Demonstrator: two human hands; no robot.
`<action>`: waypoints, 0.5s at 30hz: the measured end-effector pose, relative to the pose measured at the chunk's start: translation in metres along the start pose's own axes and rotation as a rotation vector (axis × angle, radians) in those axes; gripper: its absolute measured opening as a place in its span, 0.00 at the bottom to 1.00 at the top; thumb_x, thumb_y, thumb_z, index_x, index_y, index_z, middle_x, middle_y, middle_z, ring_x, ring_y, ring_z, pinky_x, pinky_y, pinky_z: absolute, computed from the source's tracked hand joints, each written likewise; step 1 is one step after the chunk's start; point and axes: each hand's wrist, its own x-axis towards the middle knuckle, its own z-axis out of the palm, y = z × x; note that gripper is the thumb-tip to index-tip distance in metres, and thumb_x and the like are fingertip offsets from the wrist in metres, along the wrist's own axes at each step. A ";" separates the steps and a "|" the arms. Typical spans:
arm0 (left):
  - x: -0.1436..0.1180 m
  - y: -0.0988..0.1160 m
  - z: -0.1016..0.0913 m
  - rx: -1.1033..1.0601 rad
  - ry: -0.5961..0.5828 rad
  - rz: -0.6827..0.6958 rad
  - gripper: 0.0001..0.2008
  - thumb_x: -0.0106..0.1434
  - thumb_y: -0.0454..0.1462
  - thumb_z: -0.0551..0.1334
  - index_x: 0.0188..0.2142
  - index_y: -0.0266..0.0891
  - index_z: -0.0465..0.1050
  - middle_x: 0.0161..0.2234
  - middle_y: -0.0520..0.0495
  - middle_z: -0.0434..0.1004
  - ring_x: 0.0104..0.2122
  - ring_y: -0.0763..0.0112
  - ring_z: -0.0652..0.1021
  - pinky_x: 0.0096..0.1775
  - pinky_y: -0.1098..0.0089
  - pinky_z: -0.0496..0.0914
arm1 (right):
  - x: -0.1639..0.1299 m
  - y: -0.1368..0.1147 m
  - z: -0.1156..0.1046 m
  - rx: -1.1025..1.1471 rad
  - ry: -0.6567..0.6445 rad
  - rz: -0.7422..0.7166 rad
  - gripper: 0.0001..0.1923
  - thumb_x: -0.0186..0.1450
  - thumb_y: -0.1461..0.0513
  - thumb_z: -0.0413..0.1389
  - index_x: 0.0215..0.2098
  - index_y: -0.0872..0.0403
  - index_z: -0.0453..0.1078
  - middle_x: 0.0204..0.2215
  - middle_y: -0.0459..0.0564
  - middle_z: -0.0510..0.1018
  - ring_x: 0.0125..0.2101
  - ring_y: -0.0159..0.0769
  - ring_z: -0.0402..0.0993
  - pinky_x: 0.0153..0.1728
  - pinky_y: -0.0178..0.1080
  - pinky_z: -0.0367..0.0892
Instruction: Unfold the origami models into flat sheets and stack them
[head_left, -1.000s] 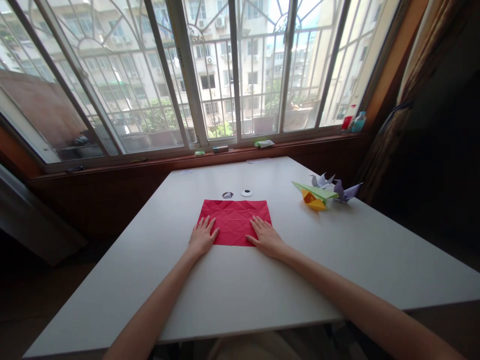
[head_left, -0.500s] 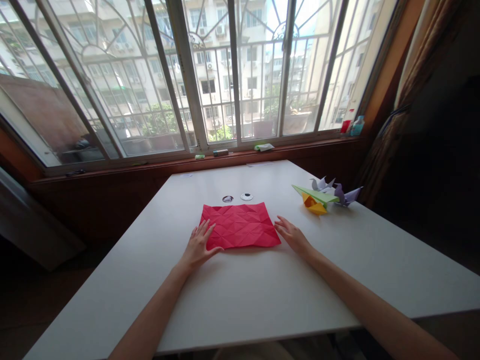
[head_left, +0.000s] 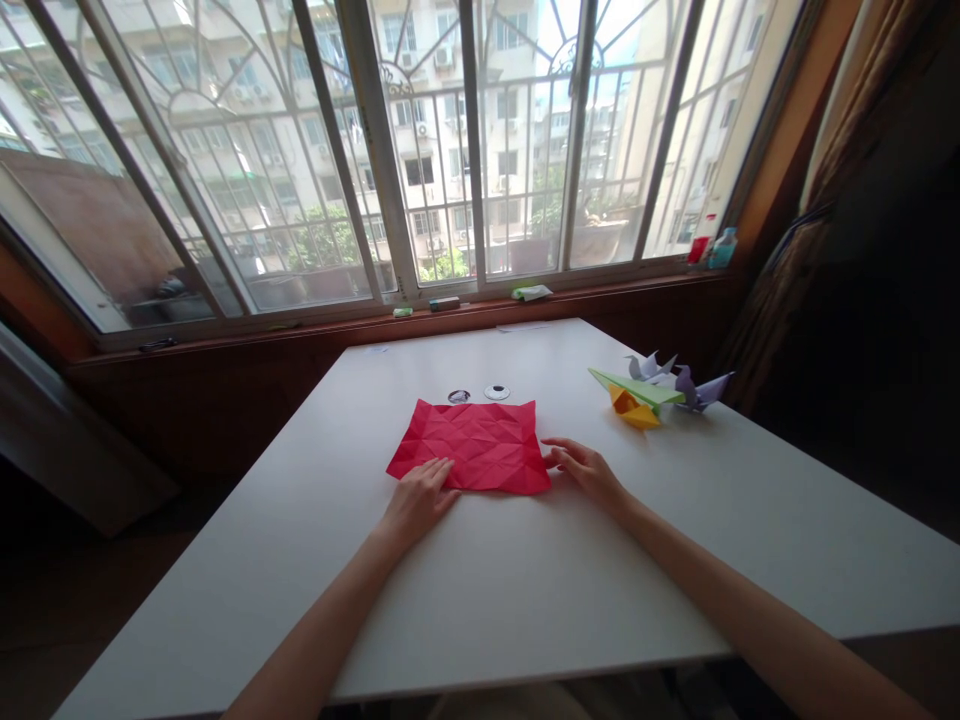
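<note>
A sheet of red paper (head_left: 480, 445), covered in creases, lies unfolded on the white table (head_left: 525, 590) in front of me. My left hand (head_left: 421, 497) rests on its near edge, left of the middle, with the fingers flat on the paper and the thumb by the edge. At the right edge of the sheet is my right hand (head_left: 589, 473). Its fingers are apart and reach toward the paper; whether the fingertips touch it is hard to tell. Nothing is gripped in either hand.
Two round badge-like discs, one (head_left: 459, 397) dark and one (head_left: 496, 392) white, lie just beyond the paper. To the right sit folded paper pieces: a yellow boat (head_left: 634, 410), a green plane (head_left: 637, 388) and purple and white cranes (head_left: 701, 388). Small items line the windowsill (head_left: 322, 333).
The red sheet has turned slightly and shifted a little left at its near side. My left hand has moved right along the near edge; my right hand stays close to the right edge.
</note>
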 end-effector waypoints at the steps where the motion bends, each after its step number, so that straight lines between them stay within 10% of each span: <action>1: 0.000 -0.001 -0.001 -0.010 0.005 0.006 0.19 0.63 0.40 0.54 0.52 0.37 0.65 0.52 0.41 0.70 0.52 0.59 0.70 0.52 0.60 0.65 | 0.000 -0.001 0.000 0.023 -0.011 0.000 0.23 0.60 0.48 0.49 0.44 0.55 0.69 0.30 0.51 0.80 0.33 0.39 0.77 0.37 0.42 0.70; 15: -0.004 0.004 -0.012 -0.444 0.361 -0.082 0.11 0.62 0.37 0.54 0.40 0.43 0.73 0.39 0.47 0.79 0.40 0.66 0.78 0.42 0.66 0.71 | 0.007 0.003 -0.010 0.244 0.404 0.045 0.22 0.60 0.49 0.47 0.43 0.56 0.62 0.27 0.50 0.76 0.24 0.32 0.72 0.25 0.35 0.65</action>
